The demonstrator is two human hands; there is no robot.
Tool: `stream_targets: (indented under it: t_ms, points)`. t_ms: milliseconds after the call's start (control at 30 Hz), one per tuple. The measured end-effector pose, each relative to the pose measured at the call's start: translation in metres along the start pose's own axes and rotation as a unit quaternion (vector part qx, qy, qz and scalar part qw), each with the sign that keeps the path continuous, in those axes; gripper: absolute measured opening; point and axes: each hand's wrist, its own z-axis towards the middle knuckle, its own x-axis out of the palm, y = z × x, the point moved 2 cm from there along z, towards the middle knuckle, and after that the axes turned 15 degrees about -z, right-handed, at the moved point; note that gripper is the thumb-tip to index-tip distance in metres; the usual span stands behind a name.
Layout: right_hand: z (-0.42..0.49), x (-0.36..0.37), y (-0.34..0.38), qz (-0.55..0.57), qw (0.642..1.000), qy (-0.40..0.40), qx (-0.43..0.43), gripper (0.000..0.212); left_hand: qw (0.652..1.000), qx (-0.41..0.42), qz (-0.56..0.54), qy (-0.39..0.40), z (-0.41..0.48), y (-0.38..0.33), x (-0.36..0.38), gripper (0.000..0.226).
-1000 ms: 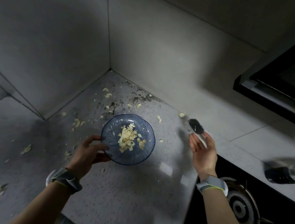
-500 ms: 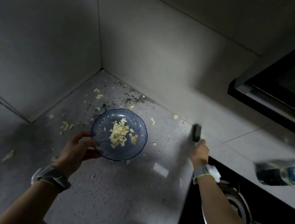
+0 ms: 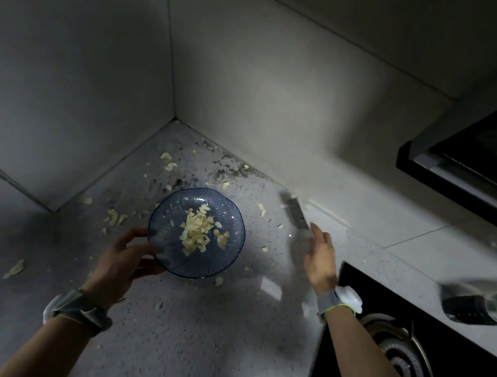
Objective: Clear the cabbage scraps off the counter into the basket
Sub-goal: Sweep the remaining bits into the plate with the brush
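Cabbage scraps [image 3: 197,232]: pale pile in the middle of the blue glass dish; more loose bits scattered on the counter, thickest toward its back corner and along its left side, a few between dish and right hand.
Dish [image 3: 233,217]: round, translucent blue, ribbed rim; level, close above or on the counter, cannot tell which.
Left hand [image 3: 123,255]: grips the dish's near-left rim, thumb over the top edge, fingers curled under. Forearm comes up from the counter's near edge, grey strap on the wrist.
Right hand [image 3: 321,255]: palm turned inward, fingers extended toward the back wall, fingertips at the handle end of the knife. Motion-blurred, so cannot tell if it grips the handle or only touches it. Wrist carries a grey band with a white puck.
Knife [image 3: 297,214]: dark blurred blade, angled toward the back edge of the counter, near the wall.
Counter [image 3: 200,333]: grey speckled stone, dark crumbs at the back corner.
Gas hob [image 3: 400,364]: black, set at the counter's right edge, under the right forearm.
Bottle [image 3: 482,305]: lies on its side beyond the hob, blurred.
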Motion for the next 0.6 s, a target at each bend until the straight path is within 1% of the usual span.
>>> stream_targets:
  t_ms: [67,100,133,167,233,333,433,500,533,567,600]
  points:
    - [0.003,-0.001,-0.01,0.005,0.996,-0.02,0.088,0.062,1.0,0.001,-0.001,-0.002,0.0,0.0,-0.002,0.033]
    - [0.006,-0.001,-0.012,0.005,0.992,-0.014,0.125,0.056,1.0,0.002,-0.001,-0.002,0.0,-0.001,-0.002,0.033]
    - [0.009,0.0,-0.013,0.002,0.989,0.002,0.145,0.052,1.0,0.005,0.0,-0.003,0.0,-0.001,-0.001,0.033]
    - [0.013,0.001,-0.01,0.0,0.989,0.021,0.147,0.05,1.0,0.007,0.0,-0.003,0.0,-0.002,-0.001,0.033]
    - [0.019,0.005,-0.003,-0.004,0.991,0.041,0.126,0.048,1.0,0.009,-0.002,-0.001,0.0,-0.004,0.001,0.035]
    - [0.031,0.008,0.014,-0.001,0.995,0.044,0.084,0.043,1.0,0.011,0.0,0.003,0.0,-0.006,0.005,0.036]
    - [0.047,0.002,0.028,0.034,0.997,0.073,-0.012,0.045,1.0,0.017,0.006,0.005,-0.001,-0.01,0.007,0.038]
    - [0.052,-0.004,0.033,0.059,0.991,0.091,-0.082,0.041,1.0,0.021,0.007,0.009,-0.001,-0.012,0.006,0.042]
    - [0.052,-0.004,0.032,0.072,0.988,0.088,-0.101,0.04,1.0,0.024,0.006,0.009,0.0,-0.012,0.004,0.042]
    - [0.052,-0.003,0.03,0.082,0.989,0.074,-0.102,0.041,1.0,0.025,0.003,0.008,0.0,-0.013,0.002,0.044]
    - [0.052,-0.002,0.026,0.084,0.992,0.053,-0.083,0.044,1.0,0.024,-0.001,0.007,0.002,-0.013,-0.002,0.046]
